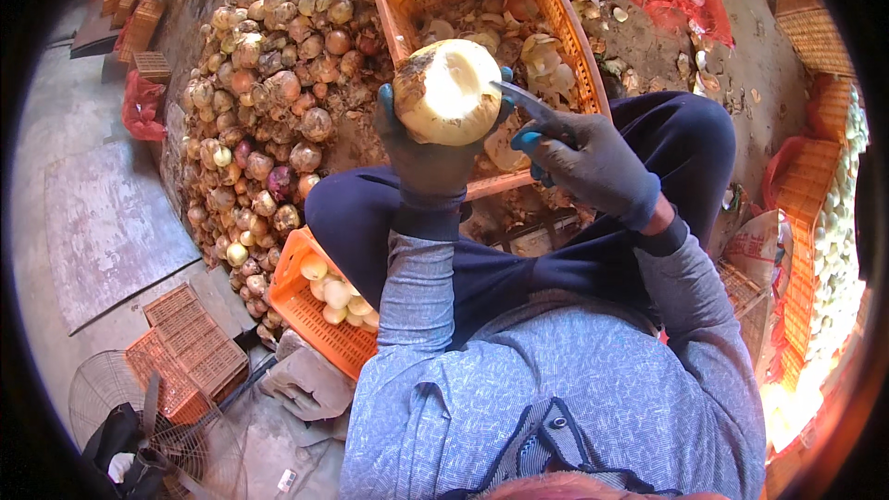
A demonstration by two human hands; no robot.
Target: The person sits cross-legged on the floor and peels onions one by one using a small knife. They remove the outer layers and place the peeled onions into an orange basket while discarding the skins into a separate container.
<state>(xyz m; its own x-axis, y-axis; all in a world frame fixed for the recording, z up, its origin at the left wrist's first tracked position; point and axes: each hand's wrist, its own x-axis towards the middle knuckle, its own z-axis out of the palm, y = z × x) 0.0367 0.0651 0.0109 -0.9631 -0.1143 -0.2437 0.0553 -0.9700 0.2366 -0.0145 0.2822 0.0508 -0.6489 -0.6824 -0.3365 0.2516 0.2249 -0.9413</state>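
My left hand (pixel 421 162), in a dark glove with blue fingertips, holds a large pale onion (pixel 447 93) from below, with a brown patch of skin on its left side and a bright cut face. My right hand (pixel 597 157), gloved alike, grips a knife (pixel 526 102), its blade at the onion's right side. Behind them is an orange crate (pixel 593 60) with loose onion skins (pixel 542 56) inside. By my left leg another orange crate (pixel 324 343) holds several peeled onions (pixel 338 296).
A big heap of unpeeled onions (pixel 278 65) lies to the left. Stacked orange crates (pixel 796 185) and a long row of pale onions (pixel 838 222) are at the right. A fan cage (pixel 102 389), more crates (pixel 194 333) and a flat board (pixel 120 222) are at lower left.
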